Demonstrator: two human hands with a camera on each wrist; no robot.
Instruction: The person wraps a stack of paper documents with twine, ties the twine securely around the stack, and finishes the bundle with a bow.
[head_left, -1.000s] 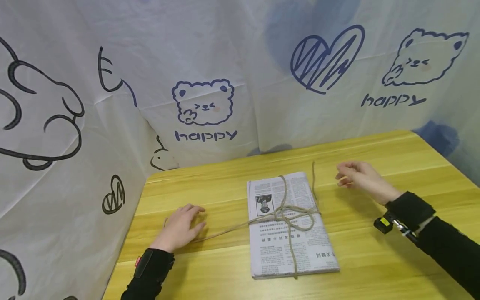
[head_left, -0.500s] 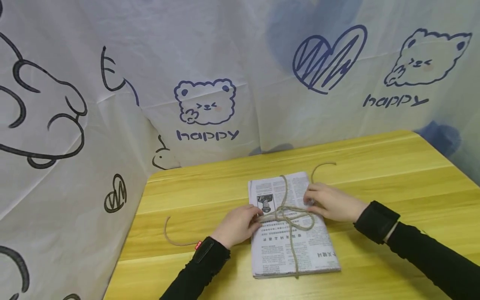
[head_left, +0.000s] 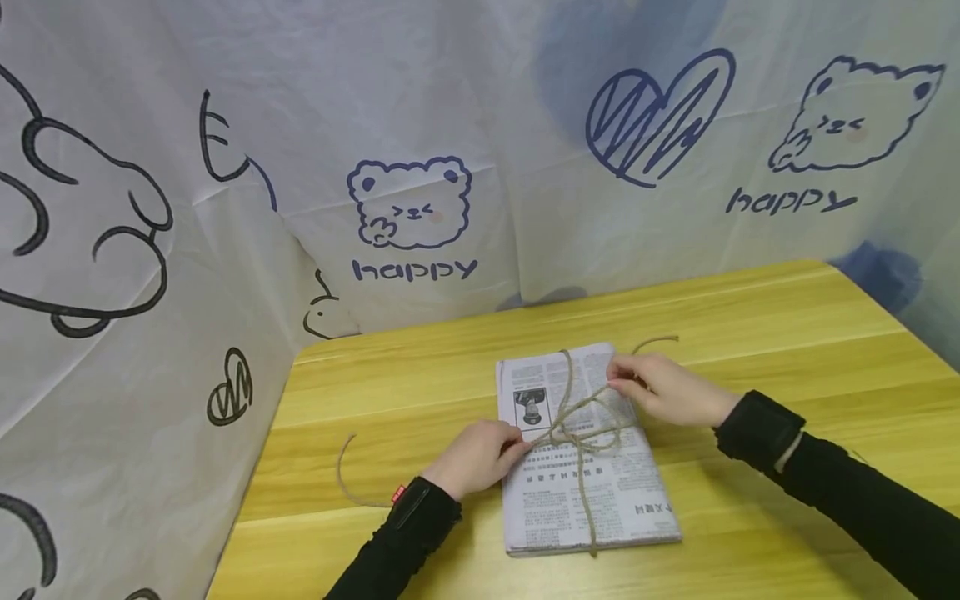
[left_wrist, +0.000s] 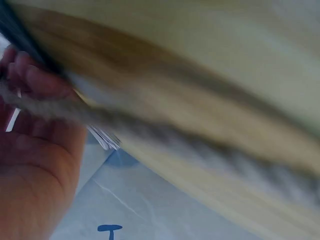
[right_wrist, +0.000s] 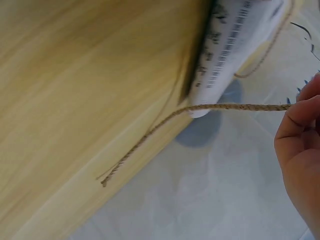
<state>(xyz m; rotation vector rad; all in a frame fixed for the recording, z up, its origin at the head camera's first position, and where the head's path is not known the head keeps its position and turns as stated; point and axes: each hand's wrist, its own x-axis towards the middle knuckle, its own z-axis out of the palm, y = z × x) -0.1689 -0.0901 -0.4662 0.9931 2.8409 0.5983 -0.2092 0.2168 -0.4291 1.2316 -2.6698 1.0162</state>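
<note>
A folded stack of newspaper (head_left: 547, 508) lies flat on the table, bound crosswise with brown twine (head_left: 585, 492) that has a knot and loop near its middle. Just left of the knot, my left hand (head_left: 476, 458) pinches one strand over the paper's left edge. My right hand (head_left: 671, 389) pinches another strand between thumb and fingers, raised above the paper's upper right. That strand runs straight from knot to fingertips. In the right wrist view its free end, a length of twine (right_wrist: 240, 106), trails past the hand. The left wrist view is blurred, with twine (left_wrist: 190, 145) crossing the palm.
The yellow wood-grain table (head_left: 420, 375) stands against a white cloth (head_left: 487, 100) printed with bears and hearts, which also hangs along the left side. A loose twine tail (head_left: 343, 483) curls on the table left of the newspaper.
Both hands have come inward from the table's sides to the twine. In the last half second the right hand has drawn its strand up and away from the knot; the loop has shifted.
</note>
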